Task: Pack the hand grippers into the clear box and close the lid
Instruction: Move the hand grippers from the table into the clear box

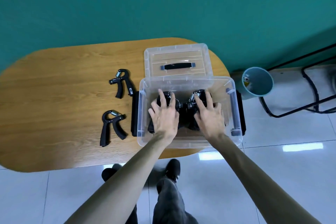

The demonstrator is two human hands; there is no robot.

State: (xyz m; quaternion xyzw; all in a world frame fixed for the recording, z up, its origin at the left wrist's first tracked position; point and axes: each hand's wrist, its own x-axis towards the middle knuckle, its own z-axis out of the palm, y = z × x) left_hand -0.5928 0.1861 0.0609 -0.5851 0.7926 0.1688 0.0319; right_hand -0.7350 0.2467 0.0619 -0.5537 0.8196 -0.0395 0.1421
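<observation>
Head view: left hand [164, 114] and right hand [209, 112], fingers spread, each press a hand gripper down inside the clear box [189, 144]; actual grip unclear. Two hand grippers [122, 82] [111, 126] remain on the table [54, 96]. Lid [177, 61] lies behind the box, not yet fitted. Roughly halfway.

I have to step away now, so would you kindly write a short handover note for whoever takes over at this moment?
Left hand: inside the clear box, fingers spread over a black hand gripper.
Right hand: likewise, on a second gripper in the box.
Whether either hand grips or only presses is unclear.
Done: two grippers in the box.
Left: far table gripper and near table gripper, both left of the box; then fit the lid, lying behind the box.
</observation>
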